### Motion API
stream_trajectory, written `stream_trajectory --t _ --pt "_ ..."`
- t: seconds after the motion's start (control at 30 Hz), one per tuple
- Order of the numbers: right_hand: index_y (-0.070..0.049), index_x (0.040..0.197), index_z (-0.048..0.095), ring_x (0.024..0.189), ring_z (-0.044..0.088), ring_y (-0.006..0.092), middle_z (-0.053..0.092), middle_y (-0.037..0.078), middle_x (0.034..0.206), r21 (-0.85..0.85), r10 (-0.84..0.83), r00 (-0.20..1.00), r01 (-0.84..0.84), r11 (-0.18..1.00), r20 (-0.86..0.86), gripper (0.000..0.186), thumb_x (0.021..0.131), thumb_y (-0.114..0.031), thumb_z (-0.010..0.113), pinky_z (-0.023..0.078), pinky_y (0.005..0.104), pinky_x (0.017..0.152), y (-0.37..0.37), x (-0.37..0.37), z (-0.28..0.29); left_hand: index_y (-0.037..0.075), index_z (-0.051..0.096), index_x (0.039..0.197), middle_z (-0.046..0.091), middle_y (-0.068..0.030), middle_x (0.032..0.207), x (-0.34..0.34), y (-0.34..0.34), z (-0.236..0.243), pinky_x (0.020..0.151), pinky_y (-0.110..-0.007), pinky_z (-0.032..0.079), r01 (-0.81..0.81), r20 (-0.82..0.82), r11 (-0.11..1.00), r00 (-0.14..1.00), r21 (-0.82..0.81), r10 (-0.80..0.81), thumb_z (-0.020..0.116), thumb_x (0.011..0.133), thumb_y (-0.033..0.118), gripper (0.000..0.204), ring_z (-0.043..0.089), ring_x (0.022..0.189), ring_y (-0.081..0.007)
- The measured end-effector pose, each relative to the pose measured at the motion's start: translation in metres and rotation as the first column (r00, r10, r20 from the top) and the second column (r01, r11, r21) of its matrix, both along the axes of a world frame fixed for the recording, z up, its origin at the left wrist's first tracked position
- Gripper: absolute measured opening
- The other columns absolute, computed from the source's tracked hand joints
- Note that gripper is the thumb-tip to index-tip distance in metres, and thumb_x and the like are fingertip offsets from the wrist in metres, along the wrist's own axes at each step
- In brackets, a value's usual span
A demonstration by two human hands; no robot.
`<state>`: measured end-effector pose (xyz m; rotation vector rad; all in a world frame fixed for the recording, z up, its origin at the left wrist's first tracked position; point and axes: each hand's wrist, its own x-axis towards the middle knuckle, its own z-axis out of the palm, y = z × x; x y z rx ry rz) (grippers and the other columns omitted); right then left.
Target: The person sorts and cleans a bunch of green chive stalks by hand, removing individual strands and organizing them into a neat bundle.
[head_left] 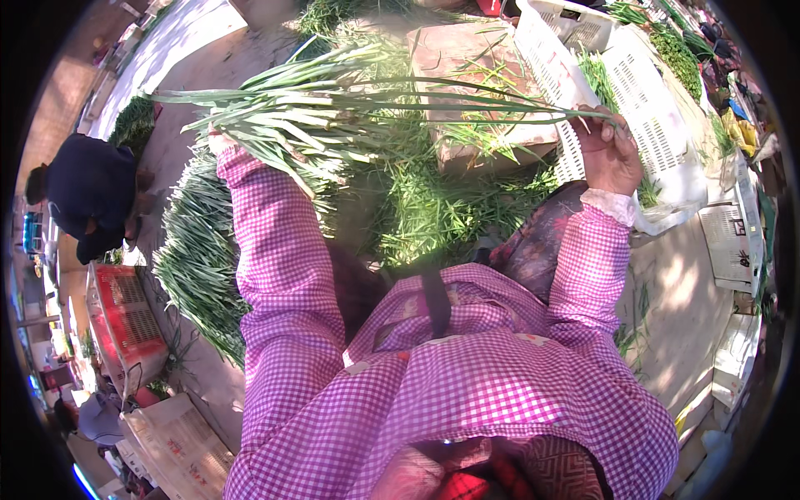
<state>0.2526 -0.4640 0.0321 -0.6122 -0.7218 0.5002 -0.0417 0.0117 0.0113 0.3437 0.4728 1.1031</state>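
Note:
My left hand (225,142), mostly hidden by leaves, holds a large bundle of long green stalks (283,108) at the upper left of centre. My right hand (606,146), at the upper right, pinches a few long thin leaves (517,108) that stretch across from the bundle. Below the bundle, beside my left arm, lies a big pile of similar stalks (192,242). Loose leaves (425,217) cover the ground ahead of me. A reddish-tan block (471,58) with scattered leaves on it stands between my hands, next to a white slotted crate (650,108).
A person in dark clothing (87,187) bends over at the far left, near another heap of greens (133,121). Red crate (125,325) and beige crate (179,437) sit at the lower left. More white crates (725,242) line the right side; greens (671,58) lie beyond.

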Motion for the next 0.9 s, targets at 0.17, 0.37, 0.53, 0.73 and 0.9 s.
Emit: stream_trajectory --t 0.17,0.37,0.53,0.73,0.9 --pt "-0.002 0.087 0.053 0.12 0.046 0.0322 0.061 0.013 0.106 0.119 -0.018 0.97 0.048 0.992 -0.243 0.014 0.088 -0.016 0.05 0.036 0.0502 0.101 -0.001 0.01 0.003 0.002 0.06 0.1 0.063 -0.0169 0.101 -0.009 0.017 -0.025 0.082 -0.046 0.049 0.141 0.107 0.984 0.983 0.105 -0.152 0.051 0.085 0.023 0.027 0.06 0.091 -0.03" --pt "0.002 0.093 0.053 0.117 0.048 0.0365 0.058 0.016 0.107 0.057 -0.278 0.829 0.348 0.936 -0.486 0.019 0.089 -0.016 0.047 0.047 0.0504 0.09 -0.009 0.037 0.001 0.002 0.06 0.1 0.063 -0.0168 0.101 -0.016 0.027 -0.043 0.082 -0.046 0.049 0.368 0.228 0.87 0.863 0.329 -0.451 0.051 0.085 0.023 0.027 0.061 0.091 -0.0299" --pt "0.001 0.094 0.052 0.109 0.054 0.0362 0.056 0.017 0.106 -0.103 -0.316 0.867 0.3 0.948 -0.386 0.02 0.092 -0.018 0.046 0.051 0.0474 0.081 0.009 0.047 -0.004 0.002 0.061 0.092 0.064 -0.0152 0.093 0.011 -0.002 -0.036 0.076 -0.044 0.051 0.293 0.108 0.933 0.941 0.208 -0.32 0.053 0.084 0.022 0.023 0.062 0.084 -0.0289" --pt "0.001 0.092 0.048 0.108 0.052 0.0367 0.048 0.018 0.112 -0.125 -0.329 0.876 0.304 0.945 -0.353 0.021 0.092 -0.02 0.043 0.046 0.0534 0.084 0.077 0.018 0.017 0.004 0.061 0.098 0.063 -0.016 0.097 0.057 -0.062 -0.017 0.08 -0.053 0.049 0.282 -0.08 0.958 0.958 0.057 -0.277 0.059 0.077 0.024 0.029 0.06 0.088 -0.033" --pt "0.0 0.1 0.051 0.095 0.057 0.0328 0.057 0.014 0.095 0.114 -0.1 0.928 0.149 0.982 -0.359 0.019 0.091 -0.015 0.044 0.045 0.0542 0.086 0.13 -0.018 0.039 0.0 0.064 0.08 0.065 -0.0146 0.083 0.076 -0.136 0.029 0.083 -0.055 0.048 0.486 0.072 0.869 0.874 -0.097 -0.481 0.064 0.07 0.02 0.022 0.062 0.082 -0.032"
